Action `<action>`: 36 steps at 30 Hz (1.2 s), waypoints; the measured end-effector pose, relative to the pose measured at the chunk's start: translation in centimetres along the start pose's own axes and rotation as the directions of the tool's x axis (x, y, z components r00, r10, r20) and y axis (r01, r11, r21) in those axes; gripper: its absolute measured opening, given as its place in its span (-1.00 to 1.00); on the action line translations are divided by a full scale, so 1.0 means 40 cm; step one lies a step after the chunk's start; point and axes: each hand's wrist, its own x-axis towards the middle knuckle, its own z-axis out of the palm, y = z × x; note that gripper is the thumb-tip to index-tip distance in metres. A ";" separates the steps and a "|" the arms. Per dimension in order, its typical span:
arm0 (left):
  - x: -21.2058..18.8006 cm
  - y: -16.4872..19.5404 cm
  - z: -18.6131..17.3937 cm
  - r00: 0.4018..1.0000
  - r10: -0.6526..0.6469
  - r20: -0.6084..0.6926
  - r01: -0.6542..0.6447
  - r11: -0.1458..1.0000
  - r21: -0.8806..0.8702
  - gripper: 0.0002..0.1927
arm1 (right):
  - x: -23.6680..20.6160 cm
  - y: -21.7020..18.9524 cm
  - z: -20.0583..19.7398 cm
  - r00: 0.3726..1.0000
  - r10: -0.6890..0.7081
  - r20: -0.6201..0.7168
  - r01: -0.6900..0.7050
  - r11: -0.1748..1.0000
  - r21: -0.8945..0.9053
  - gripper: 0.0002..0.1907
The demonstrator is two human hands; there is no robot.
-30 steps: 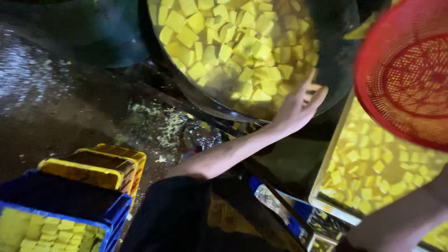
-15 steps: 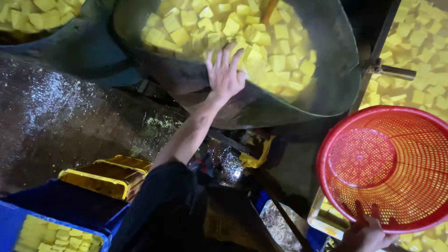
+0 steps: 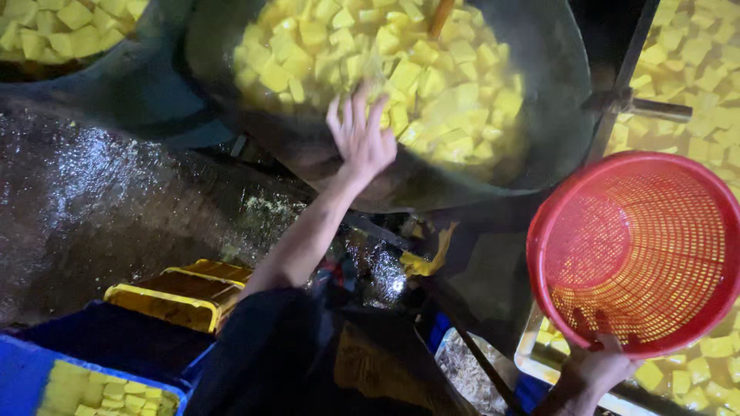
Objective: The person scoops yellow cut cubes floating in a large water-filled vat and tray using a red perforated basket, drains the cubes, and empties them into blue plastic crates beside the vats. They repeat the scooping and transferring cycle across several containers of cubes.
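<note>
Left hand [image 3: 361, 139] spread flat, fingers splayed wide, pressed on the near rim of the big dark wok [image 3: 555, 100] — gripping nothing. Just beyond those fingertips, yellow cubes [image 3: 401, 69] heaped in the wok, a wooden handle [image 3: 441, 15] poking out farther back. Right hand [image 3: 595, 368] clamped on the lower rim of the red mesh basket [image 3: 640, 254], fingers hooked through from inside; basket tilted up and bare of cubes. So, by the look of it: no scooping done yet, whole batch left in the wok. Under the basket grip, a tray [image 3: 532, 358] of more cubes; below the left forearm, yellow [image 3: 177, 296] and blue crates [image 3: 92, 377].
</note>
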 end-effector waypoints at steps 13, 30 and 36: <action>0.015 0.011 -0.002 0.995 -0.025 0.095 0.027 0.999 -0.022 -0.51 | -0.119 0.002 0.052 0.994 0.107 -0.029 -0.110 0.991 -0.081 -0.08; -0.380 0.201 -0.361 -0.045 0.529 0.847 0.711 0.613 -0.345 -0.37 | -0.280 0.002 0.076 0.928 0.372 -0.021 -0.368 0.923 0.114 -0.53; -0.572 0.069 -0.347 -0.130 0.364 0.922 0.526 0.814 -0.247 -0.39 | -0.299 -0.033 0.032 0.944 0.272 -0.186 -0.259 0.961 0.094 -0.31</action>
